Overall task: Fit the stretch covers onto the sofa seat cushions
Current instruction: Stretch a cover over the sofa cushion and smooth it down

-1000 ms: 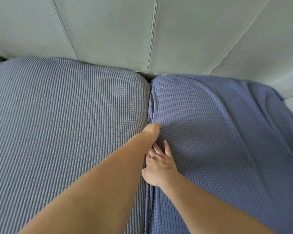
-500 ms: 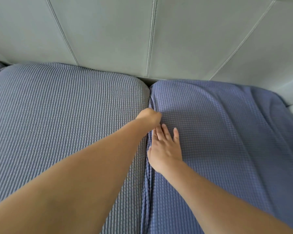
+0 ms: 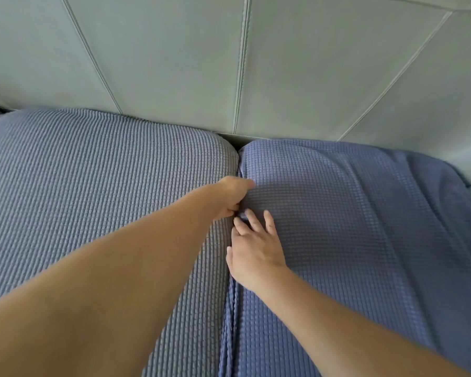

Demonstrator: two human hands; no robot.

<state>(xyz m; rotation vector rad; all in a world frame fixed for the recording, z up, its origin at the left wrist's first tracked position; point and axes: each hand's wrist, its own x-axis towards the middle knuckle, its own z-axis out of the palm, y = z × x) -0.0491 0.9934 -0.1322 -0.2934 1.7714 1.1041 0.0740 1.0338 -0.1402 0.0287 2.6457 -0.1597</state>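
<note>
Both forearms are bare to the frame's edge, no sleeves, and the left hand [image 3: 230, 198] and right hand [image 3: 253, 251] are ungloved.

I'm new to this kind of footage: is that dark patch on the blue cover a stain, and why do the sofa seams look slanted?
Head view: the dark patch beside the left hand looks like a soft-edged shadow, not a stain; the backrest seams fan outward, apparently wide-angle distortion; the near forearms look slightly soft.

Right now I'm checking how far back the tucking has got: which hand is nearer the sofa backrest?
Left. The left hand is at the seam between the cushions, further back toward the backrest. The right hand lies flat on the right cushion cover, further forward.
</note>
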